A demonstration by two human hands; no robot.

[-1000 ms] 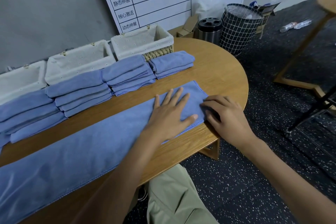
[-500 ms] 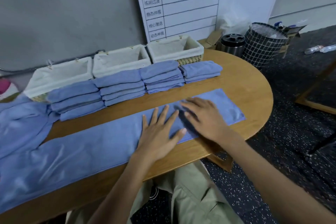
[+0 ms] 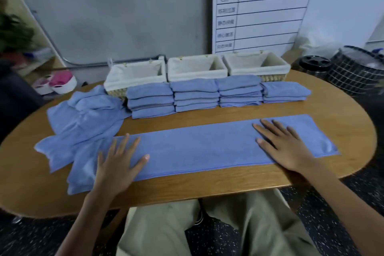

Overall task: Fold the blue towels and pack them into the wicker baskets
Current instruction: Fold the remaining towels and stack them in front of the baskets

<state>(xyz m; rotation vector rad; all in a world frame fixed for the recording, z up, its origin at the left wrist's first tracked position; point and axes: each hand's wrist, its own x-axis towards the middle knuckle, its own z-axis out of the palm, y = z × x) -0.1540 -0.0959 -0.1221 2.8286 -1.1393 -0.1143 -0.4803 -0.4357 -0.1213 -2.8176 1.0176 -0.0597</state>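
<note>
A long blue towel (image 3: 197,147), folded into a narrow strip, lies along the front of the wooden table (image 3: 342,131). My left hand (image 3: 118,164) presses flat on its left part, fingers spread. My right hand (image 3: 284,145) lies flat on its right part, short of the towel's end. Behind the strip stand several stacks of folded blue towels (image 3: 195,95). Three cloth-lined wicker baskets (image 3: 197,68) stand in a row at the back edge, and I see nothing inside them. A heap of loose blue towels (image 3: 83,118) lies at the left.
A black wire bin (image 3: 357,70) and a dark round holder (image 3: 313,64) stand behind the table at the right. A white chart board (image 3: 291,10) leans on the wall. Pink and white bowls (image 3: 60,83) sit on the floor at the left.
My hands have slid apart along the towel, the left one toward the left end and the right one to the right. The camera has turned left, bringing the loose heap into view.
</note>
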